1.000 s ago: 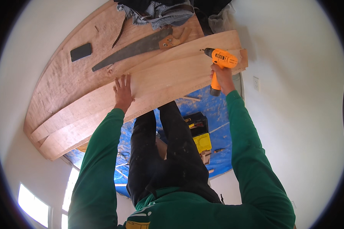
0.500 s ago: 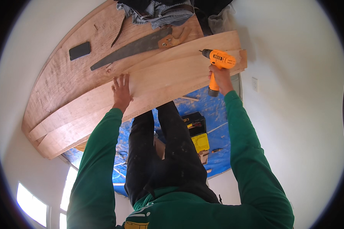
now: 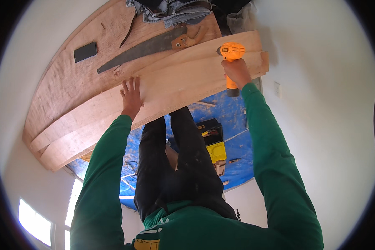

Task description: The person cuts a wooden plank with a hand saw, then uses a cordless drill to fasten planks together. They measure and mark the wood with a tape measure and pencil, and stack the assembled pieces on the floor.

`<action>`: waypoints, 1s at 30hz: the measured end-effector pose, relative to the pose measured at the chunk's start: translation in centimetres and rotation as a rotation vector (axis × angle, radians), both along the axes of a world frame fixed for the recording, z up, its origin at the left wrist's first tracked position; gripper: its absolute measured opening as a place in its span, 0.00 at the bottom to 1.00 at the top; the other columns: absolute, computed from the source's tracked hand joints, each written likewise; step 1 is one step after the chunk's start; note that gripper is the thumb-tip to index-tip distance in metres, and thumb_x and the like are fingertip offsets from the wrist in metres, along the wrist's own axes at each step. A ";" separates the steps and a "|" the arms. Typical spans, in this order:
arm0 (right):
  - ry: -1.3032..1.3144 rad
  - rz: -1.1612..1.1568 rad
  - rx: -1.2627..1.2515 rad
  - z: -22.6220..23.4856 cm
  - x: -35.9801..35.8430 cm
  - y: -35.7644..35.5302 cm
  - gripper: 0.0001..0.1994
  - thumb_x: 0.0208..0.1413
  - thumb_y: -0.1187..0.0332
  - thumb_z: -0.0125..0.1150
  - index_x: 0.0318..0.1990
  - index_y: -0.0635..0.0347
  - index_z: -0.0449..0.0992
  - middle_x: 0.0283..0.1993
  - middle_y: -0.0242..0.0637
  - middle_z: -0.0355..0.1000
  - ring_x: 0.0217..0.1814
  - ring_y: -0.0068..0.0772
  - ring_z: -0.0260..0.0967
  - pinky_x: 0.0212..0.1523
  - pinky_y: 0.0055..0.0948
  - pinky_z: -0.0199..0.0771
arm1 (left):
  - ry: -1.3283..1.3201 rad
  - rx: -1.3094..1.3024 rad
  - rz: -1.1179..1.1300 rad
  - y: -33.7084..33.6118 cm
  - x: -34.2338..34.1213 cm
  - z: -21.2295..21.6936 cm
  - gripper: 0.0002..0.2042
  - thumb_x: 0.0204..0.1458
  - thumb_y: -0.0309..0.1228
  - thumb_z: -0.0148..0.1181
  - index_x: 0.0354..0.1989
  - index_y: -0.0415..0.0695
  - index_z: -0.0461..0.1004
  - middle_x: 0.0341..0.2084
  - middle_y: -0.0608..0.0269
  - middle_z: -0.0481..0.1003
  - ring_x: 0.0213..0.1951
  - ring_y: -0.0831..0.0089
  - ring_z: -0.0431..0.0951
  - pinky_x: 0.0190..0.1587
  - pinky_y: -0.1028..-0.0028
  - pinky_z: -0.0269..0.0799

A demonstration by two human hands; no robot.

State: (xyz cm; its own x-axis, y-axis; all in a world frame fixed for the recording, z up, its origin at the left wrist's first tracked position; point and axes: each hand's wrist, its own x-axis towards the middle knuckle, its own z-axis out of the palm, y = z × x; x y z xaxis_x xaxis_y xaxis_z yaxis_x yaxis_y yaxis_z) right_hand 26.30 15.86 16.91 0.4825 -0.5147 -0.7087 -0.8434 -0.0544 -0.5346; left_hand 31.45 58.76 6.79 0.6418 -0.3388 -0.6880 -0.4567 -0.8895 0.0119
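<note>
My right hand [image 3: 236,71] grips an orange cordless drill [image 3: 232,50] by its handle, over the right end of the wooden boards. The drill's dark chuck points left and away from me, and its bit is hard to make out. My left hand [image 3: 131,98] lies with spread fingers on a long pale wooden board [image 3: 175,81]. This board rests along the near edge of a wooden worktop [image 3: 66,77], with another board [image 3: 248,41] partly under or behind it.
Beyond the boards lie a handsaw [image 3: 146,50], a black phone [image 3: 85,52], a dark curved strip [image 3: 129,31] and folded jeans [image 3: 175,12]. On the floor, a blue tarp [image 3: 237,121] carries an open black and yellow toolbox [image 3: 216,151]. A white wall [image 3: 316,104] stands at the right.
My right hand has turned the drill, so its chuck faces further away from me, and shifted it slightly left and away. My left hand stays on the board.
</note>
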 end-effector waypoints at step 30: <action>-0.026 -0.159 0.137 0.3 0.2 -1.1 0.08 0.57 0.72 0.65 0.42 0.65 0.76 0.29 0.35 0.74 0.25 0.30 0.74 0.27 0.34 0.81 | -0.051 -0.270 0.159 -2.6 -0.4 2.2 0.55 0.50 0.47 0.78 0.82 0.44 0.49 0.80 0.43 0.48 0.80 0.32 0.42 0.75 0.33 0.54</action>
